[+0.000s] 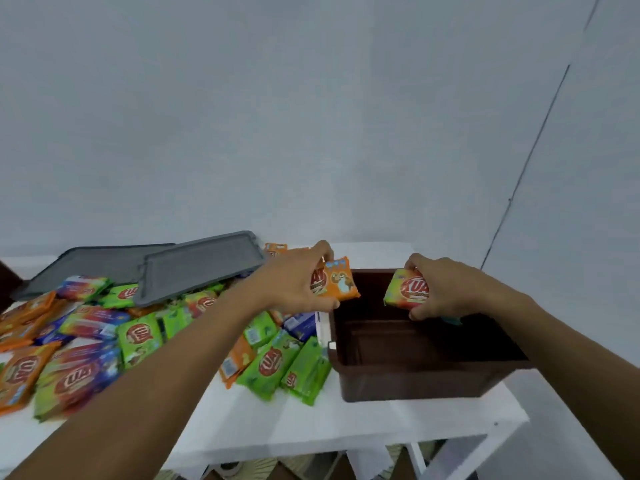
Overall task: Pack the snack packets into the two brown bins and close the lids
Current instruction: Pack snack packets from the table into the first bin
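From the head camera, the left hand (294, 282) grips an orange packet (341, 282) by its short end, fingers curled over the top and thumb beneath, holding it above the left rim of the brown bin (398, 386). The right hand (446, 289) clasps a green-and-red packet (407, 289) over the bin's far side. The remaining loose packets (138, 334) lie heaped on the white table (311, 427), left of the bin.

The orange packet hangs right over the rim, so letting go there could tip it outside. The left forearm crosses low over the heap and could, I judge, sweep packets towards the table's front edge. One grey lid (204, 265) rests tilted on the heap beside the other grey lid (93, 265) (pulling packets from under it may send it sliding).

Only one bin shows clearly; a dark shape at the frame's left edge might be the second, but I cannot tell. The right forearm hides the bin's right side, a teal scrap below that hand is unidentifiable, and the nearest packets are blurred.
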`<state>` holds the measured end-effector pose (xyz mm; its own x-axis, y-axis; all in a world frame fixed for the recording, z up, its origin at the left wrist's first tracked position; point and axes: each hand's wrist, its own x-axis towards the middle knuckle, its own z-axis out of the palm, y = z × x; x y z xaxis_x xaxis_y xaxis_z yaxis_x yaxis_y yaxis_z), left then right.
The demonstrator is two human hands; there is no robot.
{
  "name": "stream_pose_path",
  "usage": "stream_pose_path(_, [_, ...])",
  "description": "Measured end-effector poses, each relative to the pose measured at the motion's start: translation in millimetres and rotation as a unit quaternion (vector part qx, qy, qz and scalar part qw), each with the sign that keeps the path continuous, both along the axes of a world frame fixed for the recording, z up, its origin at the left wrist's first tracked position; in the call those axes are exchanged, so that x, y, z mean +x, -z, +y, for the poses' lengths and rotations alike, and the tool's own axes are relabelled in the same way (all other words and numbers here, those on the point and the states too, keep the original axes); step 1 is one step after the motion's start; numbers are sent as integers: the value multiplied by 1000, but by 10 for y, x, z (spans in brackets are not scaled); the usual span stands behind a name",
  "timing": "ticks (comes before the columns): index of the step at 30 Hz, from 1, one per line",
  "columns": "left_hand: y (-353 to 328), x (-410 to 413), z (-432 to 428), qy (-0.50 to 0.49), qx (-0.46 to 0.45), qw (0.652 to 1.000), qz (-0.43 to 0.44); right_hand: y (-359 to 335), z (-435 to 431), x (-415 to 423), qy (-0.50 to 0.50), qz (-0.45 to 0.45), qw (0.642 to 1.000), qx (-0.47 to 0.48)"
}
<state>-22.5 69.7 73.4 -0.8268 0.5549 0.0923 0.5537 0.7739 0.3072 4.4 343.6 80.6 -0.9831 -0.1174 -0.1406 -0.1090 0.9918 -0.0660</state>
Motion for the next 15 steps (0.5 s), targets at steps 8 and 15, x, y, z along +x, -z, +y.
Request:
stream_pose_path(8, [398,-232,1096,34,-147,978,-141,572,461,-314,-93,-145,985,5])
stream_pose_path(15, [847,-322,1265,30,-274,948,-162,886,529,-503,-169,-111,978,50])
